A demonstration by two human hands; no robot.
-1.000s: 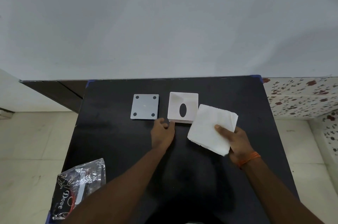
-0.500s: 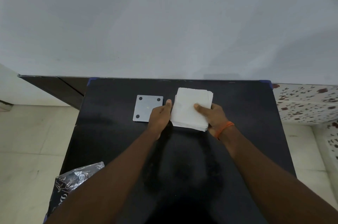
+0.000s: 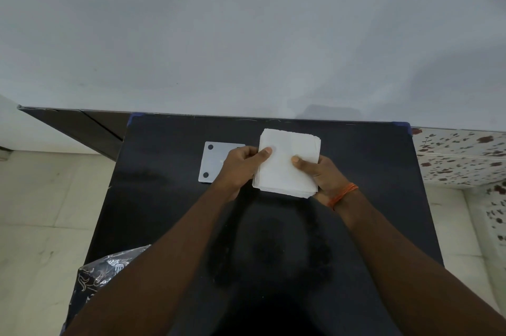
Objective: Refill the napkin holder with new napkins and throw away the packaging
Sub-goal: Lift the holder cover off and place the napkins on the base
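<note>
A thick stack of white napkins lies over the spot where the white holder body stood; the holder is hidden beneath it. My left hand grips the stack's left edge, thumb on top. My right hand, with an orange thread at the wrist, holds the right edge, thumb on top as well. The holder's grey base plate, with black round feet, lies flat just left of my left hand, which partly covers it. The crumpled black and clear napkin packaging lies at the table's near left corner.
The black table stands against a pale wall. A dark cabinet is at the back left, a speckled tiled surface at the right. Light floor tiles lie on both sides.
My right hand carried the napkin stack from the right over onto the holder body, covering it. My left hand moved up from the holder's front corner and took the stack's left edge.
</note>
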